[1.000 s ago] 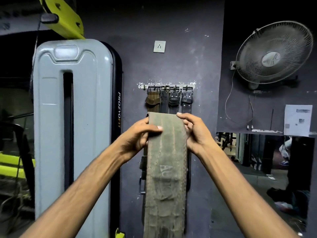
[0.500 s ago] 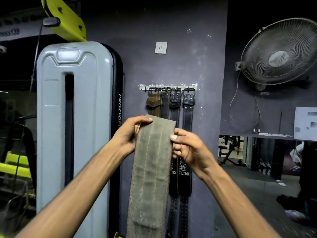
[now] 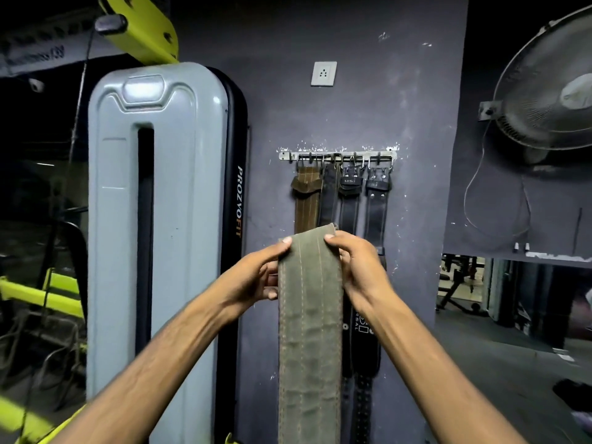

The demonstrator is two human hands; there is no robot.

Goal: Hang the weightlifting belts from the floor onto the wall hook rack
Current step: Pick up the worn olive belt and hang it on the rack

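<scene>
A wide grey-green stitched weightlifting belt (image 3: 309,331) hangs straight down in front of me, held by its top end. My left hand (image 3: 256,277) pinches its left edge, thumb on the front. My right hand (image 3: 358,267) grips the right edge, fingers curled over the top corner. The metal wall hook rack (image 3: 338,154) sits above, on the dark wall. Several belts hang from it: a brown belt (image 3: 307,200) at the left and black belts (image 3: 378,203) to its right. The held belt's top end is below the rack, apart from the hooks.
A tall grey gym machine cover (image 3: 166,219) stands close on the left with yellow frame parts (image 3: 144,27) above. A wall fan (image 3: 551,91) and its cord are at the right. A socket (image 3: 323,73) is above the rack. Floor opens at the lower right.
The belt has been turned in my hands and now faces me flat and upright. My right hand moved up to the top right corner. The view shifted closer to the wall.
</scene>
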